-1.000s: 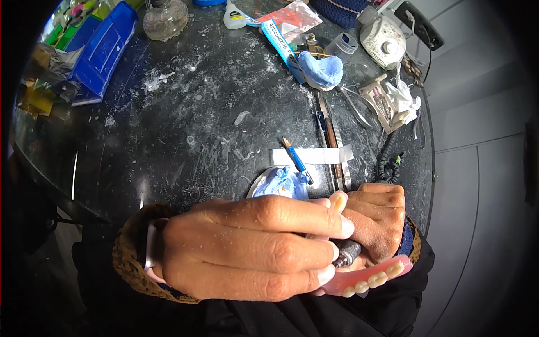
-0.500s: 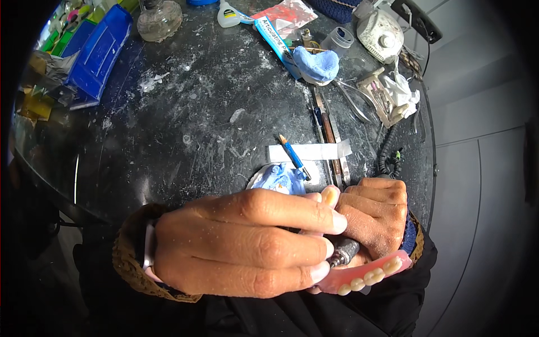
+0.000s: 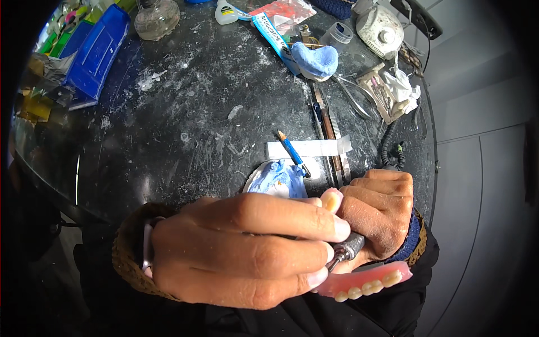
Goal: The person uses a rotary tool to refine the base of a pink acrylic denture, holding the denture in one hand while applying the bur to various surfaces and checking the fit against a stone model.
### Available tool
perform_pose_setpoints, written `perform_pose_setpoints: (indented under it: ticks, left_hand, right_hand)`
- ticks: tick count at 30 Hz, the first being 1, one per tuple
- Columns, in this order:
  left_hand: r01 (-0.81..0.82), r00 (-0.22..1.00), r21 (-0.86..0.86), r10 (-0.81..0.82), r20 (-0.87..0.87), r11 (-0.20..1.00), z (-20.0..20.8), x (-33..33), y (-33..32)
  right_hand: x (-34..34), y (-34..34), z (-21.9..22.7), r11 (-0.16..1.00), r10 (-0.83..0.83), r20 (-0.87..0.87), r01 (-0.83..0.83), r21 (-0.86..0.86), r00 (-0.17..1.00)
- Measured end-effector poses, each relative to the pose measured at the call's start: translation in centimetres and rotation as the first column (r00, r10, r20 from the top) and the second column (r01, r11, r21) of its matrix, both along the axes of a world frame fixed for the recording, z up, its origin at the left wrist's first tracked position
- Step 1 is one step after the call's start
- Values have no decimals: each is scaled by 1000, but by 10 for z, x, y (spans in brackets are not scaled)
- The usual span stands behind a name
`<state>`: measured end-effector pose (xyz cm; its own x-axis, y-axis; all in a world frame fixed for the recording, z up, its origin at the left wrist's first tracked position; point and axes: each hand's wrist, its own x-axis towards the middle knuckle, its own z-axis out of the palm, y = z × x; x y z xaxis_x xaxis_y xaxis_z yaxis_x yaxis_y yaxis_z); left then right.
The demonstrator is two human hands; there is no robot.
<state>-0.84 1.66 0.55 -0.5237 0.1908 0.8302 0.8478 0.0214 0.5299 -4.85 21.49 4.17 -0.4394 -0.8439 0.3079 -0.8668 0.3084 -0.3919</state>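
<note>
My left hand (image 3: pixel 247 247) is closed on a denture (image 3: pixel 365 279) with a pink base and a row of cream teeth. One end of it sticks out above my fingertips, the toothed side below them. In my right hand (image 3: pixel 379 210), the fingers are wrapped round a dark rotary handpiece (image 3: pixel 349 247), whose metal nose points into the denture. The bur tip is hidden behind my left fingers. Just beyond my left hand lies a white cast with blue material (image 3: pixel 278 178), and a blue pencil (image 3: pixel 292 150) rests across a white strip (image 3: pixel 303 149).
Long-handled hand tools (image 3: pixel 328 129) lie beyond my right hand. Farther back are a blue impression on a white base (image 3: pixel 315 60), a blue paper packet (image 3: pixel 274 40), a glass burner (image 3: pixel 157 21) and a white machine with a knob (image 3: pixel 382 33). Blue bins (image 3: pixel 98 56) stand far left; a coiled cord (image 3: pixel 387 146) is right.
My hands and the denture have shifted slightly right. The handpiece has tilted a little, and more of its metal nose shows beside my left fingertips.
</note>
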Motion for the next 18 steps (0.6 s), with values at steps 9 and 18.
perform_pose_setpoints:
  ticks: [9, 18]
  left_hand:
    - [-95, 983, -19, 90, -163, 995, -2, -11, -1]
    - [-186, 944, -42, 166, -284, 982, -2, -2, -4]
  right_hand:
    - [1, -2, 0, 1000, -10, -153, 9, -10, 988]
    - [2, -1, 9, 993, 86, -111, -76, 87, 990]
